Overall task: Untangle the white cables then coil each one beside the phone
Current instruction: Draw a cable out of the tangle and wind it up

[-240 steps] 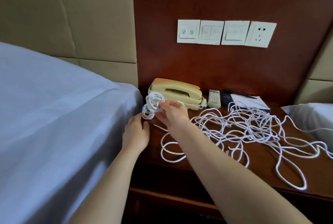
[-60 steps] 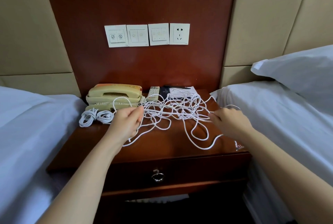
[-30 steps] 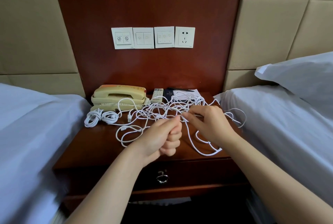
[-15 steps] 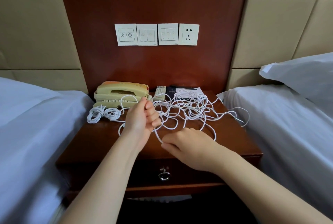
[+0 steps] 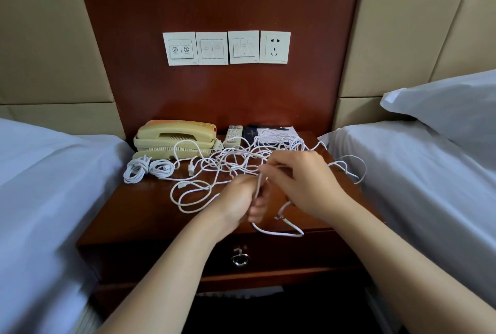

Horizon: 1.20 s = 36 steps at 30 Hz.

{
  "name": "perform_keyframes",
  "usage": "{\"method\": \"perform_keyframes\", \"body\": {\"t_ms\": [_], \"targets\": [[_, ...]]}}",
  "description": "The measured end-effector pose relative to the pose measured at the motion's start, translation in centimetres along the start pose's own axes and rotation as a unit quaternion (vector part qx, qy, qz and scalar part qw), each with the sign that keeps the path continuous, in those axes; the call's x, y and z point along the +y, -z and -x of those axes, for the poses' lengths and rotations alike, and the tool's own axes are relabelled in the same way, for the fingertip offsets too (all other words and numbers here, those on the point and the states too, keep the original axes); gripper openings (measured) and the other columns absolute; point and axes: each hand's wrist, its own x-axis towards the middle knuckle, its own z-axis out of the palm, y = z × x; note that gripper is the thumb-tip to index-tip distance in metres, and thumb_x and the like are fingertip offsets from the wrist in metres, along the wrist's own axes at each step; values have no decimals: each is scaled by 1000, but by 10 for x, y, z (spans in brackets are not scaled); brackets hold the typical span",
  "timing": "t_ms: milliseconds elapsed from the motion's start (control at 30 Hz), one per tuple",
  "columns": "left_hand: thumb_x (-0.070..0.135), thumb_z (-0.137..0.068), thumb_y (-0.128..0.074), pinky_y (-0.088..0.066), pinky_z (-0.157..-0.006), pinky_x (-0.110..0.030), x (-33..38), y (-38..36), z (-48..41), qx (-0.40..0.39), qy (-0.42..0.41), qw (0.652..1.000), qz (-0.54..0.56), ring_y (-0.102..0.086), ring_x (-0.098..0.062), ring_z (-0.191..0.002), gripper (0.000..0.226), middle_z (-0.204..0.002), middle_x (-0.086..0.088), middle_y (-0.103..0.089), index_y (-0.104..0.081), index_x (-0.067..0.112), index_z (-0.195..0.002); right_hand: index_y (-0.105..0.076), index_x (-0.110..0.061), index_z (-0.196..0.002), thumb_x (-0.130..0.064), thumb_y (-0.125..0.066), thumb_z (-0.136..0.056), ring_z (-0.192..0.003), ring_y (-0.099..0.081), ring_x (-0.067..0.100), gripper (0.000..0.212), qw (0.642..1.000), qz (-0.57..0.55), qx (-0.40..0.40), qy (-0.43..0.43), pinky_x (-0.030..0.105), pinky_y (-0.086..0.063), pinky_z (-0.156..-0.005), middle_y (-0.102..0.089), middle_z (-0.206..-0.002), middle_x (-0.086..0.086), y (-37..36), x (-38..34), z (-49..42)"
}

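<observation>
Over the nightstand (image 5: 139, 215), a strand of the tangled white cables (image 5: 236, 164) is pinched by the left hand (image 5: 239, 199) and the right hand (image 5: 300, 183), while two coiled cables (image 5: 149, 170) lie beside the phone (image 5: 174, 137).

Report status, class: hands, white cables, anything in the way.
Left hand and right hand both shut on one white cable. Two coils lie beside the phone; tangle remains. Remote and notepad sit behind it.

Bare desk (image 5: 139, 215) lies open at front left; tangled cables (image 5: 241, 162) block the middle, coils (image 5: 147, 170) and phone (image 5: 174, 137) crowd the back.
</observation>
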Motion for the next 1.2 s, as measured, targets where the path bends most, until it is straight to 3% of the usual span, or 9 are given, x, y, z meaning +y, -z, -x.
{"method": "perform_keyframes", "body": {"t_ms": [100, 267, 400, 533, 767, 933, 1067, 1133, 1200], "targets": [[21, -99, -31, -13, -33, -12, 1, -3, 4, -53, 38, 996, 63, -18, -2, -30, 42, -40, 7, -24, -35, 12, -59, -62, -17, -66, -29, -64, -88, -53, -46, 5, 25, 998, -51, 6, -42, 18, -30, -52, -47, -49, -11, 1, 8, -2], [53, -98, -22, -13, -31, -14, 0, -9, 8, -95, 58, 984, 138, -15, -2, -31, 60, -40, 9, -18, -34, 16, -51, -47, -23, -56, -25, -62, -90, -51, -32, 7, 37, 990, -113, -19, -85, 23, -26, -51, -36, -49, -8, -6, 20, -3], [51, -97, -25, -14, -32, -14, 4, -9, 12, -112, 52, 975, 183, -17, -2, -32, 58, -40, 9, -19, -35, 17, -51, -41, -16, -55, -19, -54, -95, -49, -26, 4, 42, 971, -205, -31, -121, 18, -22, -48, -30, -52, -5, -18, 25, -1], [40, -100, -29, -17, -33, -15, 7, -5, 14, -114, 23, 969, 216, -18, -2, -32, 54, -40, 9, -20, -36, 17, -51, -52, -1, -65, -15, -46, -98, -56, -36, 14, 37, 938, -259, -99, -207, 25, -29, -51, -43, -58, 10, -36, 24, 6], [34, -103, -28, -16, -32, -17, 11, 15, 5, 35, -43, 958, 282, -18, -3, -31, 48, -41, 9, -21, -30, 18, -58, -46, -10, -64, -17, -36, -101, -35, -23, 5, 39, 855, -337, -237, -316, 15, -20, -34, -31, -47, -2, -48, -7, 16], [35, -103, -26, -17, -31, -17, 9, 23, 2, 100, -45, 954, 280, -17, -4, -31, 47, -41, 9, -20, -29, 18, -59, -48, -11, -66, -25, -36, -102, -33, -24, 5, 41, 843, -320, -292, -319, 15, -20, -35, -34, -41, -6, -48, -15, 16], [36, -102, -27, -15, -31, -18, 13, 35, -1, 166, -64, 935, 308, -17, -4, -29, 47, -37, 9, -21, -29, 19, -59, -48, -9, -72, -19, -37, -102, -35, -20, 5, 34, 755, -453, -333, -337, 15, -20, -37, -28, -40, -7, -44, -19, 20], [32, -102, -28, -15, -32, -18, 12, 37, -2, 208, -61, 930, 297, -17, -5, -29, 45, -38, 9, -20, -28, 19, -59, -51, -8, -72, -18, -42, -101, -36, -24, 6, 33, 775, -442, -320, -318, 17, -29, -41, -28, -41, -7, -42, -20, 21], [28, -101, -30, -16, -34, -18, 10, 38, -5, 264, -61, 921, 280, -15, -7, -30, 42, -40, 9, -18, -27, 20, -59, -56, -9, -70, -17, -47, -99, -40, -31, 7, 31, 831, -388, -298, -265, 19, -35, -47, -34, -45, -6, -39, -23, 21]]}}
